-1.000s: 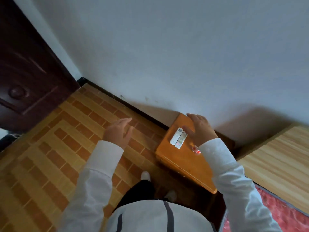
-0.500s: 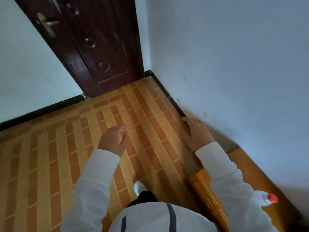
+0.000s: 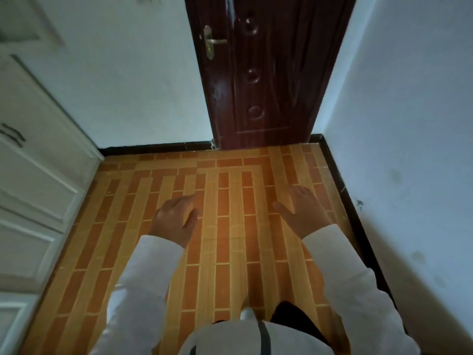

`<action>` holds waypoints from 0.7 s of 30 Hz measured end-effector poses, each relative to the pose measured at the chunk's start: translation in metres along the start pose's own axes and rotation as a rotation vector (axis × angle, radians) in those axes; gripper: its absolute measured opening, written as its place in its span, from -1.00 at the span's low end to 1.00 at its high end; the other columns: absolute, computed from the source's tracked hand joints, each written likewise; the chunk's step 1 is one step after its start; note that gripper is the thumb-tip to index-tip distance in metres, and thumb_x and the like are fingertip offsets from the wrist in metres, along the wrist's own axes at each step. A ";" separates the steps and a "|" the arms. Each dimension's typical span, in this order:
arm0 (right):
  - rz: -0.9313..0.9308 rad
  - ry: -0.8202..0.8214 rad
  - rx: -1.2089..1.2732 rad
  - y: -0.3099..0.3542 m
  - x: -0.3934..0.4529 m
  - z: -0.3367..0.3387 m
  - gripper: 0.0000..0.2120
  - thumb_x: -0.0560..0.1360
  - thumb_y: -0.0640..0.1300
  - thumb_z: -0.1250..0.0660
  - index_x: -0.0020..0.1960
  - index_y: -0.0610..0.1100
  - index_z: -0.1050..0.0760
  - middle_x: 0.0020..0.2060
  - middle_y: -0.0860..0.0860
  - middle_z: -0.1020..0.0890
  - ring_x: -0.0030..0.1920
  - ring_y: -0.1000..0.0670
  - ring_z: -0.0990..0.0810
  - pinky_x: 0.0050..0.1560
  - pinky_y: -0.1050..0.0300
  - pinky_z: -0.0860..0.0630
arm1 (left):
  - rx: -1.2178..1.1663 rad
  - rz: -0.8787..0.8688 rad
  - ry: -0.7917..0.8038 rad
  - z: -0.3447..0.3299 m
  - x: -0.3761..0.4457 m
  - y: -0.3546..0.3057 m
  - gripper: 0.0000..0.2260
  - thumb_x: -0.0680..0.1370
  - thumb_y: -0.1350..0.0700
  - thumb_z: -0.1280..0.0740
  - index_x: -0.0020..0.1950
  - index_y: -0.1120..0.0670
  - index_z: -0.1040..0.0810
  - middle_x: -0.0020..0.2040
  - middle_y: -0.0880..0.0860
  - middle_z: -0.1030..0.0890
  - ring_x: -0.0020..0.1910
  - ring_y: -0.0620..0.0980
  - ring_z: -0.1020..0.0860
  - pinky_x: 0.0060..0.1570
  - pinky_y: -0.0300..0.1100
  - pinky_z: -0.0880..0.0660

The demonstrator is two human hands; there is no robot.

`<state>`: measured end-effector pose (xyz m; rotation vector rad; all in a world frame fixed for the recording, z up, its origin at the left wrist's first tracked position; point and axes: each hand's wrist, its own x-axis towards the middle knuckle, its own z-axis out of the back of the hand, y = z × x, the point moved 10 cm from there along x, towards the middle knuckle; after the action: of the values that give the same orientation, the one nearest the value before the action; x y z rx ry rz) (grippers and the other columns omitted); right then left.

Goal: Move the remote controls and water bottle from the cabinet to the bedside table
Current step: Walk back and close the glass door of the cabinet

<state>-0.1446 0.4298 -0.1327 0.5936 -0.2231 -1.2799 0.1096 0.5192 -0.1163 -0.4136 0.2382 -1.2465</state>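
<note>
My left hand (image 3: 175, 219) and my right hand (image 3: 302, 211) hover in front of me over the orange tiled floor, both in white sleeves, fingers relaxed and holding nothing. The remote controls, the water bottle and the bedside table are out of view. A white cabinet (image 3: 38, 180) with panelled doors stands along the left edge.
A dark brown door (image 3: 263, 73) with a brass handle (image 3: 212, 43) is straight ahead. A white wall (image 3: 409, 149) runs along the right with a black skirting board. The orange tiled floor (image 3: 230, 180) stretches between the cabinet and the wall. My shoe tip (image 3: 247, 313) shows below.
My view has swung left, away from the bedside table with the remotes and bottle, toward the door and the white cabinet. Both hands stay empty in front of me.
</note>
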 end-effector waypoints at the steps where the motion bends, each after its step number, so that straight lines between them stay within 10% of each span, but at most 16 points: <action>1: 0.017 0.011 -0.002 0.010 0.012 -0.005 -0.51 0.57 0.07 -0.18 0.45 0.03 -0.19 0.46 0.01 -0.30 0.48 -0.08 -0.24 0.41 -0.09 -0.28 | -0.003 0.021 -0.025 0.006 0.005 0.011 -0.69 0.55 0.10 -0.26 0.29 0.06 -0.49 0.22 0.11 -0.57 0.20 0.12 -0.52 0.19 -0.06 -0.42; 21: 0.677 0.250 -0.069 0.282 0.307 -0.092 -0.53 0.54 0.03 -0.25 0.41 -0.07 -0.31 0.35 -0.04 -0.44 0.38 -0.03 -0.38 0.26 0.17 -0.34 | -0.031 0.520 -0.310 0.089 0.175 0.197 -0.68 0.55 0.05 -0.25 0.31 0.02 -0.47 0.25 0.09 -0.55 0.25 0.12 -0.49 0.25 0.09 -0.41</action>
<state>0.2224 0.2129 -0.1097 0.5484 -0.1514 -0.5513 0.3691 0.4196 -0.1118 -0.5256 0.0891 -0.6589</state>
